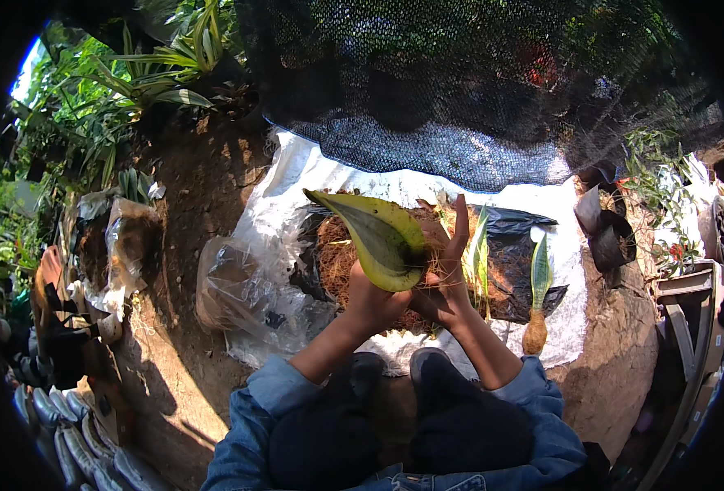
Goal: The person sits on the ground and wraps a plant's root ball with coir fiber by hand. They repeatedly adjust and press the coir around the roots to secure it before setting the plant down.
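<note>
In front of me, above the white sheet, is a snake plant [391, 245] with broad yellow-edged green leaves, tilted with its leaf tip toward the far left. My left hand [374, 303] is closed round its lower part, partly hidden by the leaf. At the plant's base, my right hand [452, 286] cups brown coconut fibre [434, 255] against the root end, its fingers stretched upward and its thumb near the left hand. The roots are mostly hidden by fibre and hands. A heap of loose brown fibre [333, 260] lies beneath.
Right of the heap, a snake plant with a wrapped root ball [535, 334] lies on the white sheet [571, 323]. Black plastic [513, 225] lies beside it. A clear plastic bag [231, 282] is at left. Dark netting [460, 106] hangs ahead; a black pot [611, 245] stands right.
</note>
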### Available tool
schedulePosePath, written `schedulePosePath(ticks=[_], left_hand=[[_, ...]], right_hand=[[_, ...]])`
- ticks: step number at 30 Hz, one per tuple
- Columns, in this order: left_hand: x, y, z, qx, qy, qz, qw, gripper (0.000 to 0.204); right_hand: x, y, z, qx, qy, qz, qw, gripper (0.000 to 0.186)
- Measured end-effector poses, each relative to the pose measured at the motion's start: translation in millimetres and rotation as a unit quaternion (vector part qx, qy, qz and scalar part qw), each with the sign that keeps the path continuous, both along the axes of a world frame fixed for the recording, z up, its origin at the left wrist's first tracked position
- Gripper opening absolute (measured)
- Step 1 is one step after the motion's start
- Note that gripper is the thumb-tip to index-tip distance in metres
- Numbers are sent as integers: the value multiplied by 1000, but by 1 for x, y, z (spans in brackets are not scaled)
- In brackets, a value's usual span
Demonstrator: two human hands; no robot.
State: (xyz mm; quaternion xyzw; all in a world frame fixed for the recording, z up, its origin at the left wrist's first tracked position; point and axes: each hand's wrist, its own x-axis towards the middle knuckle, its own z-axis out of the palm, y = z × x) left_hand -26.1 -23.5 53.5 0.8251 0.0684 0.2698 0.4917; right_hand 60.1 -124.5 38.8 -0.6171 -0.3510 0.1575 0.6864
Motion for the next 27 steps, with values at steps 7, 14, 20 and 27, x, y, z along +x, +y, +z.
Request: schedulePosePath(ticks=[7,14,20,27], left_hand=[[-1,15,8,-197,5,-108,974,33],[-5,4,3,-251,-72,-99,960,31],[-3,13,-1,-246,-112,33,962,22],[-4,15,-6,-301,-110,24,947,19]], right_hand=[[11,-14,15,-28,333,180,925,139],[16,-7,19,-7,-41,127,991,127],[23,-13,20,30,-190,-1,981,79],[19,-4,20,-3,-93,44,995,31]])
